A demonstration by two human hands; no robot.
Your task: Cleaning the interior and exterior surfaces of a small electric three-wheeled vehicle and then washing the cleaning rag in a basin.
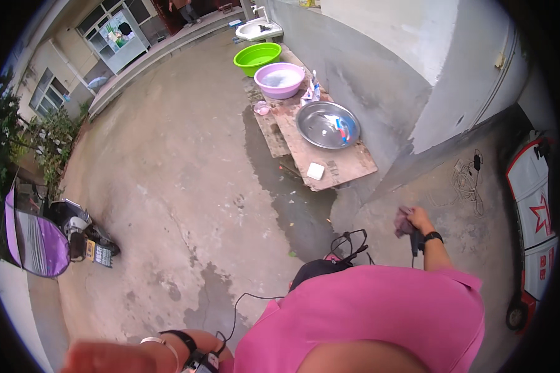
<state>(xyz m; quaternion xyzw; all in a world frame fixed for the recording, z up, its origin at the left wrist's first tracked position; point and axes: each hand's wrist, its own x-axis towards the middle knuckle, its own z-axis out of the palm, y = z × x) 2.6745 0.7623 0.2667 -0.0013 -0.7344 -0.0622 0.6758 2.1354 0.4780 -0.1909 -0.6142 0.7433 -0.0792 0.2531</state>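
Note:
My right hand (pixel 420 219) is closed around a crumpled, purplish-grey cloth (pixel 404 222), held out to the right above the concrete ground. A dark band circles that wrist. My left hand (pixel 109 357) is raised close at the lower left, smeared by motion and cut off by the lower edge, so its fingers cannot be made out. A bracelet and a strapped device with a black cable (pixel 235 314) are on the left arm. Ahead of the right hand, a wooden board (pixel 348 169) carries a steel basin (pixel 317 133) with a blue-and-red item inside, and a white block (pixel 315 171).
Farther along stand a lilac basin (pixel 279 90), a green basin (pixel 257 58) and a white sink (pixel 258 31). A tangled cable (pixel 470 189) lies at right, near a red-and-white vehicle (pixel 535 217). A scooter (pixel 84 239) stands at left. Another person (pixel 183 9) is far back.

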